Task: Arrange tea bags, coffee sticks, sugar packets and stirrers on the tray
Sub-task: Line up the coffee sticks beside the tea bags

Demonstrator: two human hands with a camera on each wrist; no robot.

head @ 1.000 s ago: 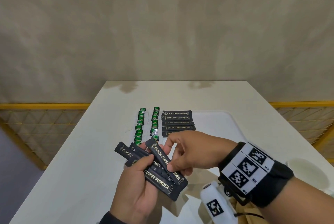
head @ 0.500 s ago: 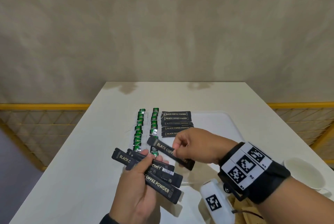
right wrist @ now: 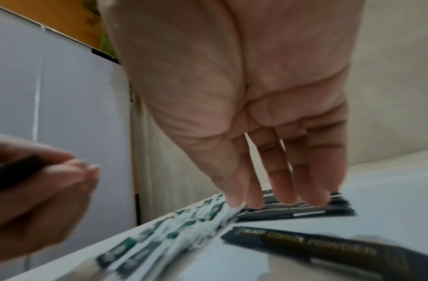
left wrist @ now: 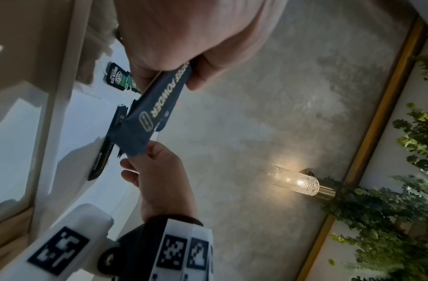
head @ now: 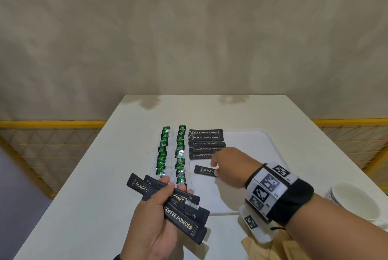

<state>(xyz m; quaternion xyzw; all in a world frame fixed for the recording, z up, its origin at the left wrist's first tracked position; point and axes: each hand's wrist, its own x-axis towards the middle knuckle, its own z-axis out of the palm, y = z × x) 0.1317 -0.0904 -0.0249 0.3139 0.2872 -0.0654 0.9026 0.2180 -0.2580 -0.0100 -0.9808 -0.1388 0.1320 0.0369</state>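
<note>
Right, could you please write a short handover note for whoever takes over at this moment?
Left hand: grips a fan of spare coffee sticks above the table's near side.
Right hand: fingers straight, holding nothing, over the white tray, at the right end of a sixth stick that lies flat.
Done: two columns of green tea bags; to their right, a column of five sticks, with the sixth below it across a gap.
Left: close that gap, lay out the held sticks, then add sugar packets and stirrers; none show on the tray.
</note>
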